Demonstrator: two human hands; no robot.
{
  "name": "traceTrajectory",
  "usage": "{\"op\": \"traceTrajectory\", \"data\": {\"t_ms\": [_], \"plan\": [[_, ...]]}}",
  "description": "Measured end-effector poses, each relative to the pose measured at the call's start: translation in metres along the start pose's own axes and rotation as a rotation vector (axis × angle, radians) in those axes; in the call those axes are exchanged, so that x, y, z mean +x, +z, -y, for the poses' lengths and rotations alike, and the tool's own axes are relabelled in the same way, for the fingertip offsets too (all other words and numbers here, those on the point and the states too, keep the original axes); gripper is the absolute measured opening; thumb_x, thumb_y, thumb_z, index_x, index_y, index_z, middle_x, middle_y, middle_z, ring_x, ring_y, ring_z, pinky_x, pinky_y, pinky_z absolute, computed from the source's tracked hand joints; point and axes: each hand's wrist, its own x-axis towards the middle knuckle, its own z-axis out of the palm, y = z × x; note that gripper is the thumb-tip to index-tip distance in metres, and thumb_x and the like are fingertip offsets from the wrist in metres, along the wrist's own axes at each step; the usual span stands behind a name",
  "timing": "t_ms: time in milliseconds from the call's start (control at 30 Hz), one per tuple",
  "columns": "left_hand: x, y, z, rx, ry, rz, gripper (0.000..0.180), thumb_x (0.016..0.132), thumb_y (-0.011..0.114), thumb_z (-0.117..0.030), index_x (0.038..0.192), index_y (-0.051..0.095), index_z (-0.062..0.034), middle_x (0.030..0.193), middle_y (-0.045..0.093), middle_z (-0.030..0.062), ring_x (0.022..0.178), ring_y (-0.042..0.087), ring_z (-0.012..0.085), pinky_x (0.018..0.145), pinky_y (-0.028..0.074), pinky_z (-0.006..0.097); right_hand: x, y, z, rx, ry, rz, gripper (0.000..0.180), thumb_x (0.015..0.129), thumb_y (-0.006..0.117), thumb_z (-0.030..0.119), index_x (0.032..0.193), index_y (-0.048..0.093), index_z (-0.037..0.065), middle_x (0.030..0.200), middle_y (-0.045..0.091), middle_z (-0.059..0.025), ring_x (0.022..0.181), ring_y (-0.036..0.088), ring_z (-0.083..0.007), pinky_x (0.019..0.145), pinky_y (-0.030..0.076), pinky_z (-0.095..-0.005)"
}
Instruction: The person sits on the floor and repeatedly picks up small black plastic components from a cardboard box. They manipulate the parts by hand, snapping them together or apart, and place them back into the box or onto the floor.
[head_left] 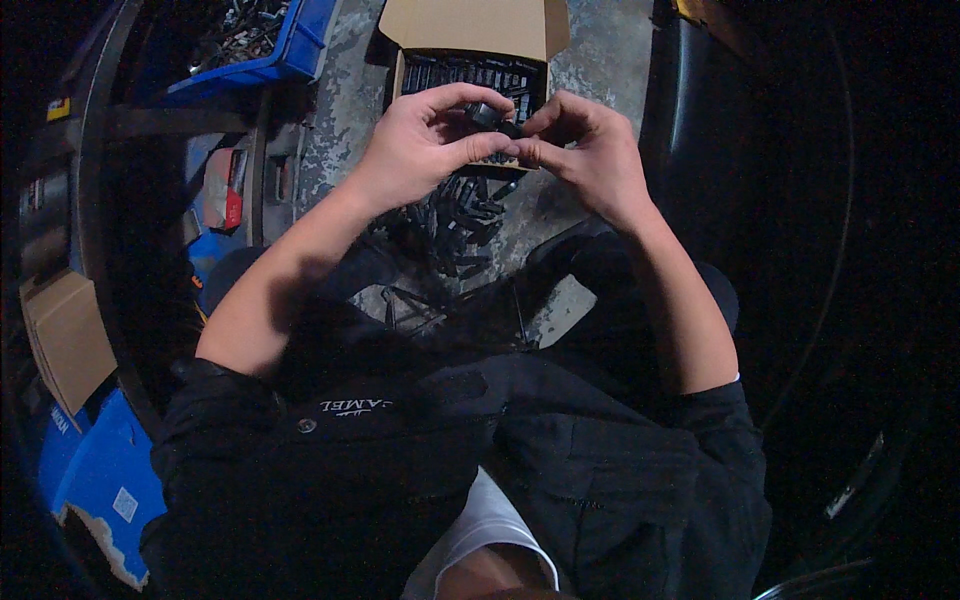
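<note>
1. Your left hand (pixel 425 140) and right hand (pixel 585 150) meet over the open cardboard box (pixel 475 30), both pinching one small black part (pixel 490 117) between thumb and fingertips. Keep that two-handed pinch; the part is tiny and dark, so a loose grip would probably drop it out of sight.

2. Hold the part where it is now, above the near edge of the box and the loose pile of black pieces (pixel 455 215) on the concrete floor (pixel 345 120). If it slips, it lands among its own kind rather than rolling off.

3. Let your left fingers steady the body while the right fingertips do the fine turning or pressing. Whether the two halves are seated cannot be told from here, so judge by feel.

4. Keep your elbows tucked in, as they are, to steady the wrists.

5. The light is poor; tilt the part toward the brighter floor.

6. Mind the blue bin (pixel 270 50) at your left when you shift.
</note>
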Motion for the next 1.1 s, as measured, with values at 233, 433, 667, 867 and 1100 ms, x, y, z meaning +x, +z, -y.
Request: {"op": "traceTrajectory", "data": {"t_ms": [233, 433, 667, 867, 1100], "plan": [[0.000, 0.002, 0.004, -0.061, 0.011, -0.062, 0.029, 0.091, 0.069, -0.003, 0.119, 0.061, 0.0014, 0.115, 0.066, 0.0098, 0.104, 0.063, 0.0141, 0.095, 0.052, 0.030, 0.000, 0.001, 0.003, -0.060, -0.109, -0.036, 0.020, 0.080, 0.081, 0.016, 0.091, 0.070, 0.003, 0.081, 0.071, -0.0091, 0.074, 0.068, -0.0147, 0.067, 0.054, -0.0300], [0.003, 0.001, 0.004, -0.090, 0.027, -0.094, 0.027, 0.092, 0.069, -0.006, 0.117, 0.062, 0.0010, 0.111, 0.068, 0.0096, 0.102, 0.065, 0.0144, 0.093, 0.054, 0.028, 0.001, 0.003, 0.004, -0.005, -0.190, -0.079, 0.018, 0.084, 0.077, 0.016, 0.097, 0.072, 0.005, 0.085, 0.073, -0.0099, 0.076, 0.070, -0.0176, 0.070, 0.055, -0.0306], [0.001, 0.004, 0.013, -0.394, -0.123, -0.118, 0.035, 0.095, 0.067, -0.018, 0.125, 0.059, -0.0030, 0.114, 0.068, 0.0073, 0.096, 0.066, 0.0120, 0.085, 0.056, 0.026, 0.000, 0.000, 0.006, -0.106, -0.264, -0.116, 0.018, 0.084, 0.075, 0.014, 0.099, 0.074, 0.005, 0.089, 0.074, -0.0102, 0.079, 0.071, -0.0188, 0.072, 0.055, -0.0306], [-0.001, 0.007, 0.014, -0.565, -0.212, -0.152, 0.038, 0.098, 0.062, -0.025, 0.128, 0.056, -0.0030, 0.107, 0.067, 0.0068, 0.080, 0.067, 0.0101, 0.081, 0.060, 0.028, 0.001, -0.001, 0.003, -0.059, -0.243, -0.103, 0.018, 0.083, 0.074, 0.015, 0.097, 0.074, 0.005, 0.090, 0.073, -0.0115, 0.081, 0.072, -0.0228, 0.075, 0.055, -0.0323], [-0.001, 0.009, 0.014, -0.594, -0.223, -0.146, 0.040, 0.099, 0.060, -0.028, 0.129, 0.055, -0.0019, 0.105, 0.066, 0.0080, 0.077, 0.067, 0.0116, 0.083, 0.060, 0.030, 0.002, -0.003, 0.003, -0.086, -0.239, -0.105, 0.018, 0.082, 0.074, 0.016, 0.096, 0.075, 0.005, 0.091, 0.073, -0.0116, 0.083, 0.072, -0.0229, 0.075, 0.055, -0.0324]]}}
